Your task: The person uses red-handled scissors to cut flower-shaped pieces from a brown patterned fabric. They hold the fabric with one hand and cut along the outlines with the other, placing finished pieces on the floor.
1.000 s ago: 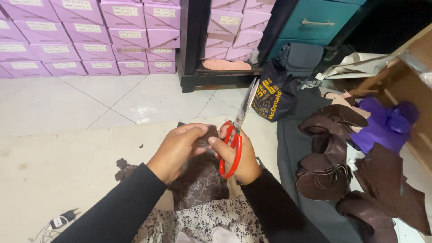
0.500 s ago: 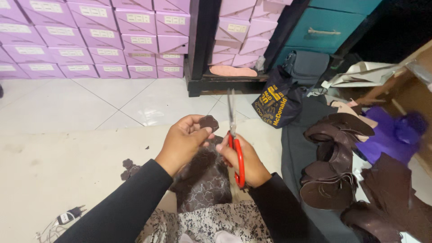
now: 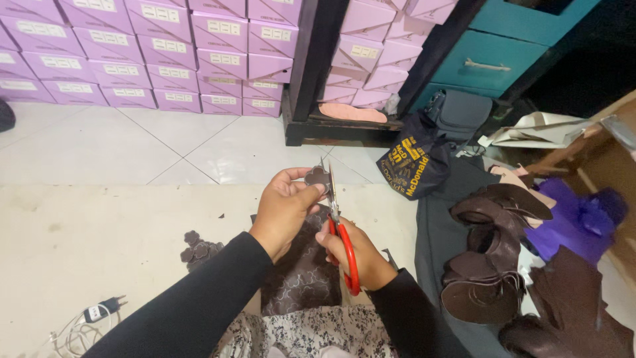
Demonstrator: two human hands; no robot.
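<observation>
Left hand (image 3: 286,211) pinches a small dark brown cutout (image 3: 317,176) between thumb and fingertips, held up in front of the body. Right hand (image 3: 350,248) is closed through the red handles of the scissors (image 3: 339,229); blades point up and away, tips just beside the cutout's right edge, touching or nearly so. Can't tell whether the blades are parted or closed. The hands sit close together, almost touching.

Below them a larger brown patterned sheet (image 3: 305,272) hangs down onto the lap, partly hidden by the left wrist. Both arms are in black sleeves; floral fabric (image 3: 311,335) covers the lap.

On the beige mat (image 3: 86,245), left of the sheet, lies a small pile of brown cut pieces (image 3: 197,248). A white plug and cable (image 3: 93,315) lie near the bottom left.

To the right, a heap of brown shoe uppers (image 3: 490,258) rests on dark cloth, with purple material (image 3: 576,222) beyond it. Farther back: a dark printed bag (image 3: 411,166), stacked lilac boxes (image 3: 152,53) against the wall, a teal drawer unit (image 3: 497,59).
</observation>
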